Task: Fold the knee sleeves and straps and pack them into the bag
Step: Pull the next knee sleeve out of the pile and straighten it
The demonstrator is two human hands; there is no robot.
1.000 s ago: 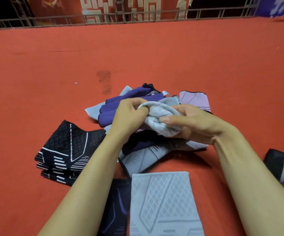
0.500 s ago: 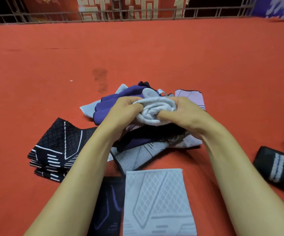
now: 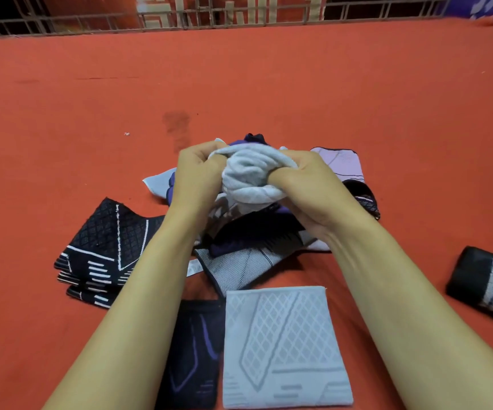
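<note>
Both hands bunch a pale grey knee sleeve above a loose heap of sleeves on red carpet.

The grey sleeve [image 3: 252, 173] is a wad held between the left hand [image 3: 196, 176] and the right hand [image 3: 313, 187], whose fingers are curled round it and pinch it from either side. Directly under the fingers lies the heap [image 3: 248, 250] of purple, dark and striped sleeves, with a pink sleeve [image 3: 342, 164] just beyond the right fingers. Left of the left fingers sits a stack of black sleeves [image 3: 103, 250]; nearer the person lie a flat grey folded sleeve [image 3: 283, 344] touching a dark purple-lined one [image 3: 193, 353]. A black rolled strap [image 3: 487, 282] lies well to the right. No bag can be made out. The red carpet [image 3: 268, 84] runs back to a metal railing [image 3: 239, 16].
</note>
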